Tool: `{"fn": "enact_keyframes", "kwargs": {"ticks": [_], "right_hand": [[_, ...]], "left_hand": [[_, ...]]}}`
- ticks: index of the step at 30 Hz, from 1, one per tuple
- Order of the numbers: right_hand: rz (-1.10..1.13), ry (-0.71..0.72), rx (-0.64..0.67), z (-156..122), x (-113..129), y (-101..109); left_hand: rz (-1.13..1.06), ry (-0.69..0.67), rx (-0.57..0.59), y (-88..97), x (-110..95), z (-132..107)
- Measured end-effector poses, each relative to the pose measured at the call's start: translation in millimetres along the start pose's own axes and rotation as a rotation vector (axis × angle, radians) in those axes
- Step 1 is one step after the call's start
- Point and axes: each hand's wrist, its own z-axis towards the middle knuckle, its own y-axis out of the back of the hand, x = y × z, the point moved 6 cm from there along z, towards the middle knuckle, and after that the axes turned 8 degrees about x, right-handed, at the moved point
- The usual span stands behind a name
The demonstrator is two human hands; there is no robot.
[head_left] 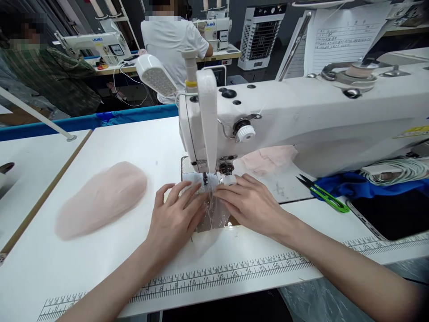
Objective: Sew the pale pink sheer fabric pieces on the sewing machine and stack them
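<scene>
In front of me stands a white sewing machine (pixel 197 120). A thin, see-through piece of fabric (pixel 217 217) lies under its presser foot (pixel 205 179). My left hand (pixel 177 212) rests to the left of the needle, fingers spread and lying on the fabric. To the right of the needle, my right hand (pixel 251 203) has its fingers and thumb brought together on the fabric's edge; the fingertips are partly hidden. Left of the machine lies a pale pink fabric piece (pixel 103 199). Another pink piece (pixel 268 158) is behind my right hand, under the machine arm.
Green thread snips (pixel 323 194) lie on the right by a blue cloth (pixel 348 188) and a phone (pixel 395 214). A ruler strip (pixel 214 279) follows the table's front edge. Two people sit at other machines behind, near an air cooler (pixel 261 36).
</scene>
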Motion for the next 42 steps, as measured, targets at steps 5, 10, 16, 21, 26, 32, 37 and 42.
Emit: {"fn": "enact_keyframes", "kwargs": {"ticks": [5, 10, 16, 21, 26, 32, 37, 42], "right_hand": [[0.275, 0.030, 0.312, -8.2, 7.6, 3.1], [0.300, -0.012, 0.231, -4.6, 5.7, 1.0], [0.396, -0.093, 0.167, -3.5, 4.2, -2.7], [0.175, 0.002, 0.091, -5.3, 11.5, -5.5], [0.012, 0.040, -0.129, -6.5, 10.9, 6.2], [0.065, 0.020, -0.307, -5.9, 4.6, 15.3], [0.098, -0.026, -0.274, -3.8, 2.2, 11.4], [0.141, -0.032, -0.220, -3.8, 1.7, 8.2]], "left_hand": [[-0.168, -0.098, 0.386, 9.4, -16.1, -16.1], [-0.109, -0.006, 0.420, 2.0, -17.6, -31.4], [-0.297, 0.166, 0.350, 6.0, -4.4, -19.3], [-0.255, 0.074, 0.384, 3.1, -8.2, -4.7], [-0.216, 0.095, 0.488, -8.2, 4.6, 15.4], [-0.268, 0.047, 0.517, -4.0, 16.8, 34.0], [-0.394, 0.022, 0.543, -5.4, 20.8, 29.8], [-0.405, -0.016, 0.531, -8.2, 18.1, 22.4]]}}
